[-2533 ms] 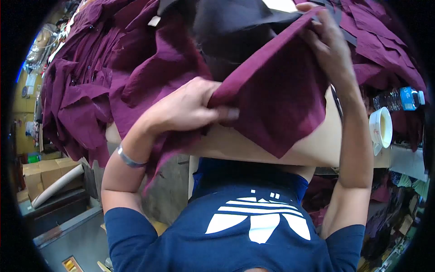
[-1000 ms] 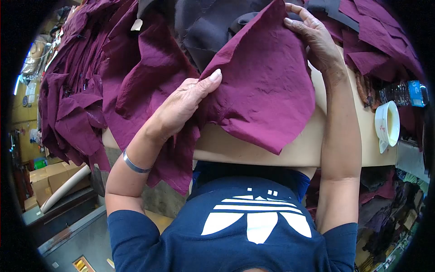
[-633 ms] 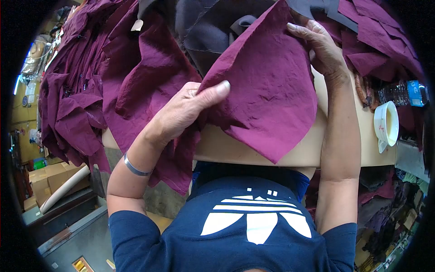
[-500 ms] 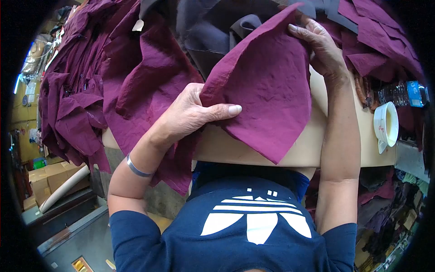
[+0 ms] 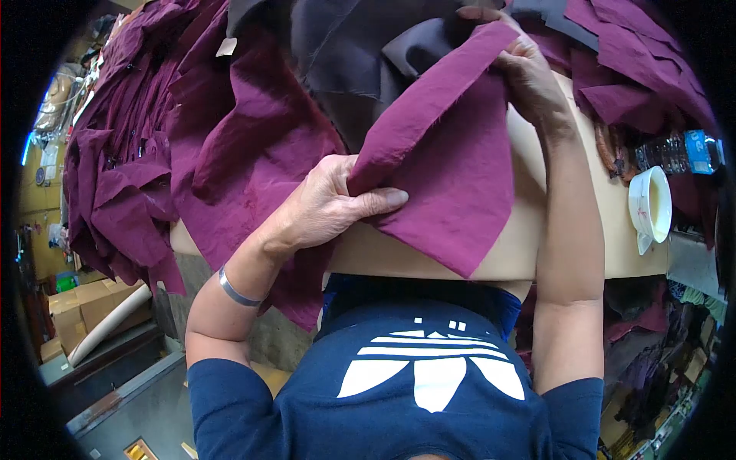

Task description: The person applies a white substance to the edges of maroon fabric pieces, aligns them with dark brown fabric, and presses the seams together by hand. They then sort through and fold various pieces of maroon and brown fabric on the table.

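Note:
A maroon fabric piece (image 5: pixel 452 176) lies partly folded on the tan table (image 5: pixel 529 253) in front of me. My left hand (image 5: pixel 330 203) pinches its near left corner between thumb and fingers. My right hand (image 5: pixel 521 69) grips the far upper edge of the same piece, lifting it so the top folds over. Dark grey fabric (image 5: pixel 345 54) lies behind the piece. A silver bangle (image 5: pixel 234 287) sits on my left wrist.
A big heap of maroon fabric pieces (image 5: pixel 153 138) covers the table's left and hangs over its edge. More maroon pieces (image 5: pixel 636 61) lie at the far right. A white cup (image 5: pixel 652 207) and a plastic bottle (image 5: pixel 682 149) stand at the right. Cardboard boxes (image 5: pixel 84 307) sit on the floor, left.
The piece lay flat under both hands a second ago. My left hand closed on its left corner, and my right hand pulled the top edge up and over, folding it.

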Demonstrator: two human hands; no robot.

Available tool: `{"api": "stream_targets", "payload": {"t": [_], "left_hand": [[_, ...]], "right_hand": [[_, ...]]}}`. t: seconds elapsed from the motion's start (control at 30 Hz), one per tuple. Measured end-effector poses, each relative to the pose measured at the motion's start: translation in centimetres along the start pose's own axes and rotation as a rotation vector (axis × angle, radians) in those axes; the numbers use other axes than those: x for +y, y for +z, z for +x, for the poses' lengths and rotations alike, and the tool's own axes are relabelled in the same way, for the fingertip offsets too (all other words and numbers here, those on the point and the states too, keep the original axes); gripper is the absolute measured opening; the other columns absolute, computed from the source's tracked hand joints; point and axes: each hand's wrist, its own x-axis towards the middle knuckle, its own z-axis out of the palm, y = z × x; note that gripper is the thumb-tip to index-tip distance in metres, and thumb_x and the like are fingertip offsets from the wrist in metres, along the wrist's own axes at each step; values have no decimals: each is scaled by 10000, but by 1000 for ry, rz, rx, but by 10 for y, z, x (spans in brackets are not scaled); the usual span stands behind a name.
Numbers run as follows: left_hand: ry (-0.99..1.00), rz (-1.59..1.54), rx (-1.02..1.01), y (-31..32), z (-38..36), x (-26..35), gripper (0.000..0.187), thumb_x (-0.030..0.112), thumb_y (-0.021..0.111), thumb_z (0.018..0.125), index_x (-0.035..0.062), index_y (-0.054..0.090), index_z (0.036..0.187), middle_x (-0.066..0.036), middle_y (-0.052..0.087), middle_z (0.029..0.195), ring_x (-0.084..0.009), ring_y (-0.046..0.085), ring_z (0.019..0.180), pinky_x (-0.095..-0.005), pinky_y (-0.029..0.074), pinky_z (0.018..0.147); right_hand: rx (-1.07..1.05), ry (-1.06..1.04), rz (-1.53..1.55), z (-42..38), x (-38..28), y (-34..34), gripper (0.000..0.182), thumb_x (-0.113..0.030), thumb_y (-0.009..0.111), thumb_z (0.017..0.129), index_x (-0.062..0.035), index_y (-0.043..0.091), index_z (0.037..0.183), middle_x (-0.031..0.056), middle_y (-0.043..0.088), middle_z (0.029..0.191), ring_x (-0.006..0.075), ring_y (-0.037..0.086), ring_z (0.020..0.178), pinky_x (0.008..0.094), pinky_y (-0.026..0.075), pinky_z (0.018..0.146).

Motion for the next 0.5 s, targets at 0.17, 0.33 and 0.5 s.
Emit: {"api": "stream_targets", "payload": {"t": [0.17, 0.33, 0.5], "left_hand": [[-57, 87, 11, 1, 1, 12, 243, 109, 665, 810, -22, 608, 1007, 9, 612, 880, -61, 539, 796, -227, 456, 743], [224, 281, 90, 12, 12, 35, 426, 126, 709, 751, -30, 539, 1110, -69, 620, 989, -98, 552, 887, -251, 451, 809], [429, 444, 181, 21, 50, 46, 593, 160, 753, 664, -30, 486, 1159, -93, 600, 1003, -136, 570, 912, -262, 452, 828]], "right_hand": [[170, -48, -123, -1, -10, 22, 466, -133, 620, 834, -73, 453, 1265, -9, 576, 909, 43, 568, 744, 156, 488, 701], [59, -74, 39, -10, -32, 31, 530, -106, 637, 817, -23, 403, 1285, 1, 573, 916, 48, 568, 775, 194, 488, 737], [-123, -128, 115, -11, -33, 28, 519, -128, 620, 824, -29, 415, 1290, 23, 588, 992, 71, 581, 889, 222, 469, 844]]}}
